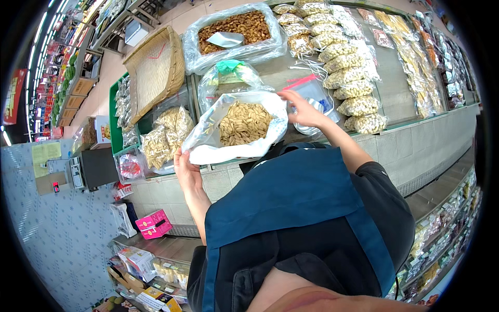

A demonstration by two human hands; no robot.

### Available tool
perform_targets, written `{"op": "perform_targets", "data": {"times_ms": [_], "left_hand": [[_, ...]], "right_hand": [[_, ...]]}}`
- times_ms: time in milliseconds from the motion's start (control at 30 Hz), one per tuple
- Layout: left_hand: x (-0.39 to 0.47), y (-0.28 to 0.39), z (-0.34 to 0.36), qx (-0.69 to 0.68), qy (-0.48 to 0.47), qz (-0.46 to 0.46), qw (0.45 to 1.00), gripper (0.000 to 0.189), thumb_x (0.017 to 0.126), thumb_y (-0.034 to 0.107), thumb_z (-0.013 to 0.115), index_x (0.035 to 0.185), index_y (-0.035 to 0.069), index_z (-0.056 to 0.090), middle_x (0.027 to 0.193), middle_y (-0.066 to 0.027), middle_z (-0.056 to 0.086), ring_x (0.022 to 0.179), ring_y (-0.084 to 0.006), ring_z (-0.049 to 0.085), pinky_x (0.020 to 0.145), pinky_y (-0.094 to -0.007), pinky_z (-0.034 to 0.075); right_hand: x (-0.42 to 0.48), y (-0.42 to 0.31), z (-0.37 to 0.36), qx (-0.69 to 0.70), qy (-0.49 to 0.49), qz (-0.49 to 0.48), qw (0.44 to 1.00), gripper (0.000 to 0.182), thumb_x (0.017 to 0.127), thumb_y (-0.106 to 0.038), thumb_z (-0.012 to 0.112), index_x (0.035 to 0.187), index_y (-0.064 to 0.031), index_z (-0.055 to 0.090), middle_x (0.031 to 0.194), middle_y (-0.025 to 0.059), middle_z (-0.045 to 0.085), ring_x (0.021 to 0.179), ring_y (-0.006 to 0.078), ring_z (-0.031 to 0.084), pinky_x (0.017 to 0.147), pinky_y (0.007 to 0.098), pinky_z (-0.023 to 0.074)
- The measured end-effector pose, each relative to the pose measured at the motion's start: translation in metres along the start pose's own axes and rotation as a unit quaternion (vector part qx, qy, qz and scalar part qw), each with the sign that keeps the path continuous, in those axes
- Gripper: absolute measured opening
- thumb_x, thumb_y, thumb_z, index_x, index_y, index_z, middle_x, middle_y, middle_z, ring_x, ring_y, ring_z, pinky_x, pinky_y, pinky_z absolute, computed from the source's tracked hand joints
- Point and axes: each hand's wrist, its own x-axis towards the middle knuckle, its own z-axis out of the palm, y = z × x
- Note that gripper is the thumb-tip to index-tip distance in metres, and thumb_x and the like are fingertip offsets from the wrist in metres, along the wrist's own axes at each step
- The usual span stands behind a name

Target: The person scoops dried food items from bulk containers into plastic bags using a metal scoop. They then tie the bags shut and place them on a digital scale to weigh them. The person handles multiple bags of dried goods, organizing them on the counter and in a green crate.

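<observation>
An open white plastic bag sits at the counter's near side, tilted toward me. Inside lie many pale tan, elongated nuts or seeds. My left hand pinches the bag's lower left rim between thumb and fingers. At the opposite side, my right hand reaches the upper right rim with its fingertips; whether it grips the film is unclear. Below that hand, a round clear container is partly covered. A clear zip bag with a red strip lies just beyond. Behind the open bag rests another clear bag with green on it.
A plastic-lined tub of brown nuts holds a metal scoop. A woven bamboo tray leans over a green crate. Filled clear bags lie at left. Bagged peanuts form a row at right. A scale stands far left.
</observation>
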Motion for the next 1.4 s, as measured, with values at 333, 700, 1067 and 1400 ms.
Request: {"op": "perform_targets", "data": {"times_ms": [333,700,1067,1400], "left_hand": [[0.002,0.014,-0.020,0.069,-0.031,-0.026,0.997,0.034,0.088,0.016,0.067,0.118,0.006,0.053,0.106,-0.0062,0.062,0.088,-0.0146,0.062,0.075,-0.0272,0.052],[-0.010,0.025,0.104,0.616,-0.168,0.340,0.690,0.048,0.077,0.020,0.076,0.121,0.007,0.060,0.123,-0.0143,0.059,0.118,-0.0320,0.052,0.099,-0.0410,0.040],[0.063,-0.057,0.186,0.659,-0.428,0.190,0.588,0.091,0.064,0.060,0.074,0.135,0.009,0.048,0.127,-0.0218,0.055,0.118,-0.0398,0.050,0.099,-0.0470,0.042],[0.048,-0.050,0.195,0.720,-0.383,0.225,0.533,0.060,0.065,0.044,0.071,0.119,0.020,0.063,0.106,-0.0145,0.062,0.102,-0.0346,0.060,0.087,-0.0454,0.049]], "right_hand": [[0.050,0.010,0.052,-0.134,-0.016,-0.224,0.965,0.087,0.068,-0.039,0.079,0.140,-0.0085,0.040,0.138,0.0190,0.045,0.127,0.0356,0.041,0.107,0.0432,0.0307],[0.059,0.033,0.093,0.005,0.122,-0.047,0.991,0.034,0.088,-0.026,0.056,0.115,-0.0050,0.059,0.105,0.0189,0.065,0.101,0.0371,0.061,0.086,0.0417,0.0477],[0.041,0.030,0.093,0.081,0.101,-0.051,0.990,0.041,0.080,-0.031,0.062,0.114,-0.0083,0.058,0.111,0.0184,0.063,0.104,0.0358,0.060,0.088,0.0441,0.0477],[0.045,0.016,0.085,0.060,0.022,-0.037,0.997,0.033,0.077,-0.029,0.064,0.100,-0.0056,0.063,0.093,0.0172,0.067,0.092,0.0371,0.064,0.079,0.0430,0.0500]]}}
